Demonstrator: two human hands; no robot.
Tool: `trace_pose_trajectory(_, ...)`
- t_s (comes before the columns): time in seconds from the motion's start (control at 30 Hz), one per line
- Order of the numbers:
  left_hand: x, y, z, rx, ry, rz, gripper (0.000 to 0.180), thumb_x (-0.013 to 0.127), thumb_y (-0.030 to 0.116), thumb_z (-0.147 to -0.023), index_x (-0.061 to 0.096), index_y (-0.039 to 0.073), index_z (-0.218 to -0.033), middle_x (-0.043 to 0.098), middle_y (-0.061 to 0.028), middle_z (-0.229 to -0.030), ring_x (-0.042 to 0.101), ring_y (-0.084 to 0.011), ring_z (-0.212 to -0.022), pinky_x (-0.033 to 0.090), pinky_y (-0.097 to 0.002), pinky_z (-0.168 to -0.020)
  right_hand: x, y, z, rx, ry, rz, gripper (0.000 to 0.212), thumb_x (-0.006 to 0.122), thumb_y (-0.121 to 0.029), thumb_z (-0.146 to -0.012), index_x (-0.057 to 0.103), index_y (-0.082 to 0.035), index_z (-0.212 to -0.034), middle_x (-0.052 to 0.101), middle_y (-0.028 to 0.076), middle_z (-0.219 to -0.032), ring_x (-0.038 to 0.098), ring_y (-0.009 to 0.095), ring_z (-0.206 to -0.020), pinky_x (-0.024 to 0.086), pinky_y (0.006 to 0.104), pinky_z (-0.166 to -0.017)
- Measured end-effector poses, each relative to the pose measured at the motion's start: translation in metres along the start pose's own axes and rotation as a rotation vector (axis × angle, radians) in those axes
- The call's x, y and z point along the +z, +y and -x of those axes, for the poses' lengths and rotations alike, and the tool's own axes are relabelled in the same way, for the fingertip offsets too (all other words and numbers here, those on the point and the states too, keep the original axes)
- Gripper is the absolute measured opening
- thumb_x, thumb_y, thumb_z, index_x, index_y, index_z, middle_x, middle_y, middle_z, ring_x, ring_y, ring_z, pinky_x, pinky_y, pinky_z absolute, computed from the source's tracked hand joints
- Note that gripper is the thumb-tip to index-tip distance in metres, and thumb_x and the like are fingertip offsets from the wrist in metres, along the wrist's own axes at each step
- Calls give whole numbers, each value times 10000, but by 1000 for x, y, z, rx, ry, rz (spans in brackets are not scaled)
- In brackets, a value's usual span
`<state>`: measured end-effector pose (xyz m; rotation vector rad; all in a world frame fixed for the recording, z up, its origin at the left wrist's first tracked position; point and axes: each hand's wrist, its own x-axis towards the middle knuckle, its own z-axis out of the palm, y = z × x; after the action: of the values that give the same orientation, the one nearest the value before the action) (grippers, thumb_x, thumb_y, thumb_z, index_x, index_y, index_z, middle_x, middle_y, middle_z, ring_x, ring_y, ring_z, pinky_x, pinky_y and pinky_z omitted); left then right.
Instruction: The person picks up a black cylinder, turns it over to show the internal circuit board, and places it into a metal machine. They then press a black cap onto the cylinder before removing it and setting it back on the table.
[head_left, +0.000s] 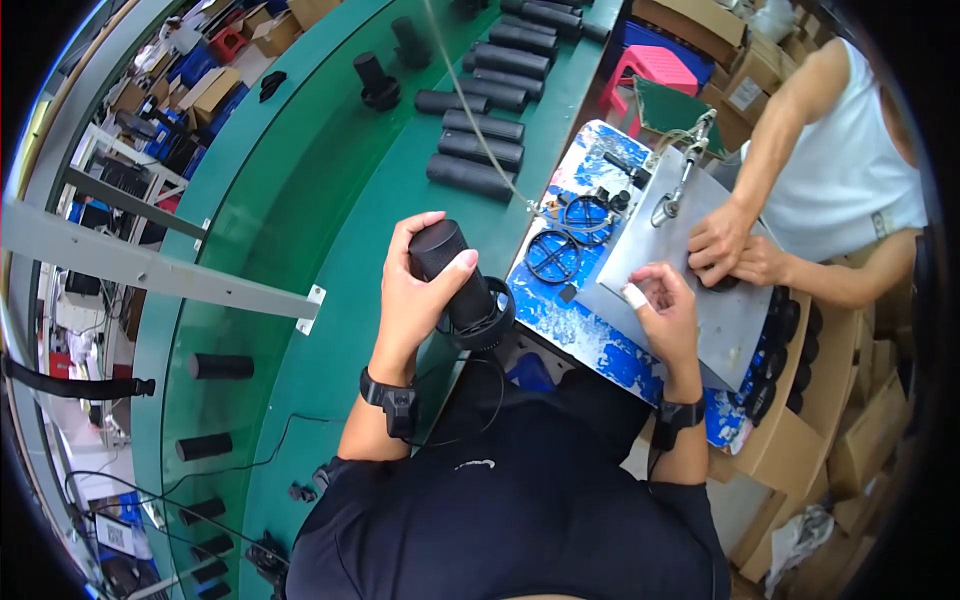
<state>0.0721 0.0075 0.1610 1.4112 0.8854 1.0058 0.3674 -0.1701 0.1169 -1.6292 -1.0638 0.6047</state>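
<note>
My left hand [408, 298] is wrapped round a black cylinder [468, 298] with a wider ring-shaped end, held tilted over the edge of the green bench. The ring end points toward my body. My right hand [668, 312] hovers beside the grey metal plate [640, 250], fingers loosely curled and apart, with a white wrap on one digit; I see nothing in it. Black round frames with crossbars [553, 257] lie on the blue-and-white worn table, between my two hands. A black strap device sits on each of my wrists.
A co-worker's hands [722, 247] work at the metal plate, near a metal clamp lever [672, 205]. Several black cylinders [482, 150] lie in a row on the green bench [365, 240]; others [221, 367] sit on the curved green strip. A metal bar [160, 262] crosses at left.
</note>
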Motion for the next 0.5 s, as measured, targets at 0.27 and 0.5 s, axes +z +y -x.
trace_pose_trajectory(0.27,-12,-1,-6,16,32,-12,597,898,131,-876,582,60,-1378,638,-56,-1151,672,-129,-1004,588,-310,-879,3,4,2,-38,11,-65,193,793,27,-931,674,-34,-1071,629,-47,-966,487,-10,-740,383,168,-663)
trace_pose_trajectory(0.5,-62,-22,-70,556,289,-758,649,900,162,-854,587,40,-1409,643,-125,-1206,683,-286,-1080,582,-393,-941,5,-3,-2,-73,47,41,174,797,35,-915,682,-34,-1027,609,-54,-930,449,-8,-717,357,176,-640)
